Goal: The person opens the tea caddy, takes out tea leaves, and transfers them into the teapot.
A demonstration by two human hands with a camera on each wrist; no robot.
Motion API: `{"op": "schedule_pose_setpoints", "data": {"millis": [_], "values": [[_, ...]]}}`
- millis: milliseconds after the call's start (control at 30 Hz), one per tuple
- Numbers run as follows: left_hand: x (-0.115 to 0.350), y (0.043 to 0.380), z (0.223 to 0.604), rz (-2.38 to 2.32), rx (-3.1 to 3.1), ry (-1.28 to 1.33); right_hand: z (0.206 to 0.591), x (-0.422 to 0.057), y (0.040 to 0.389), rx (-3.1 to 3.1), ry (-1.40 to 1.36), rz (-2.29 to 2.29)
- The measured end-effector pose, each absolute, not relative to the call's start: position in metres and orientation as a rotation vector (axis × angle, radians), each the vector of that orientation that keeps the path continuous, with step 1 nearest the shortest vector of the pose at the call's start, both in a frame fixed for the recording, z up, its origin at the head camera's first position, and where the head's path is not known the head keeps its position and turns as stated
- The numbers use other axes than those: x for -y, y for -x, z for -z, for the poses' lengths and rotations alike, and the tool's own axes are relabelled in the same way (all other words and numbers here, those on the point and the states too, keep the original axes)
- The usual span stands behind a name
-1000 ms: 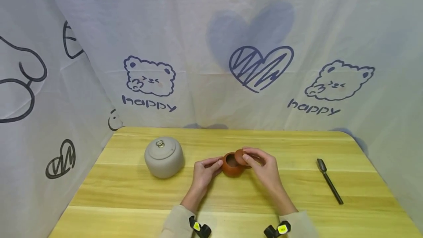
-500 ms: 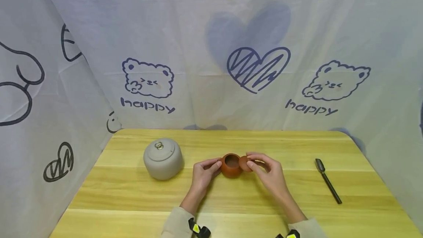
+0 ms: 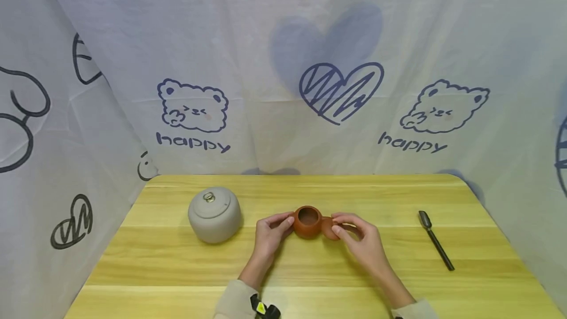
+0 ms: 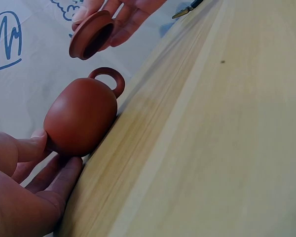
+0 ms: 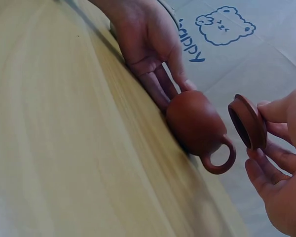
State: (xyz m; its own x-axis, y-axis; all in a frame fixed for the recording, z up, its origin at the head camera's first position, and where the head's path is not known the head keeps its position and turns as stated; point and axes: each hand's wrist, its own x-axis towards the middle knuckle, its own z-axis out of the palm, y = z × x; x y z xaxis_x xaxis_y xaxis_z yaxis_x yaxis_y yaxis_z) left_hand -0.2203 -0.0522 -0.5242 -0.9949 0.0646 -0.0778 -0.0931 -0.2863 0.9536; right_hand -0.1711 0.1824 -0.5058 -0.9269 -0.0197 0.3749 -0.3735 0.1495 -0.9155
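Left hand (image 3: 270, 230) steadies the small clay teapot (image 3: 308, 221) at table (image 3: 310, 265) centre w/ straight fingers, right hand (image 3: 359, 240) pinches its lid (image 5: 247, 121) just beside the handle, so best keep the lid tilted & low, the pot braced.

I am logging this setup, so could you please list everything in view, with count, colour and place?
teapot: one, reddish-brown, open, mid-table, loop handle facing the right hand.
lid: one, reddish-brown, off the teapot, just to its right.
jar: one, grey, lidded, with a metal ring knob, left of the teapot.
scoop: one, black, lying at the table's right side.
table: one, light wood.
cloth: white with blue bears, hearts and "happy", behind and beside the table.
left hand: fingers touch the teapot's side.
right hand: pinches the lid.
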Motion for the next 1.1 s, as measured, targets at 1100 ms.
{"op": "schedule_pose_setpoints", "data": {"millis": [1100], "values": [[0.053, 0.222, 0.525, -2.426, -1.836, 0.037, 0.532, -0.176, 0.158, 2.332, -0.326, -1.705]]}}
